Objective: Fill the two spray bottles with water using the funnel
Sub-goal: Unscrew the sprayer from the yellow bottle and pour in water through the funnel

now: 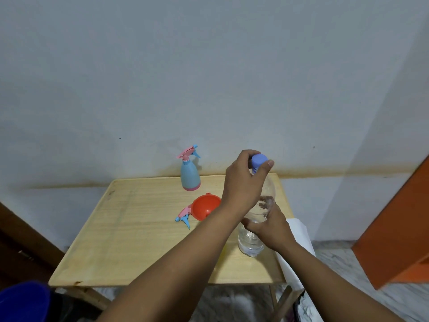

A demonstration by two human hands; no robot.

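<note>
Fingers (269, 164) around water bottle (253, 238) cap (259, 160).

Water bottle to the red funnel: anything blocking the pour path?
The blue cap is on the water bottle, gripped by the left hand. The left forearm crosses in front of the funnel. Right hand holds the bottle's body.

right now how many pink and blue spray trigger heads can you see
2. One spray head is screwed onto the blue spray bottle standing at the table's far edge. The other spray head lies loose on the table beside the red funnel. The second bottle itself may be hidden behind the arms.
</note>
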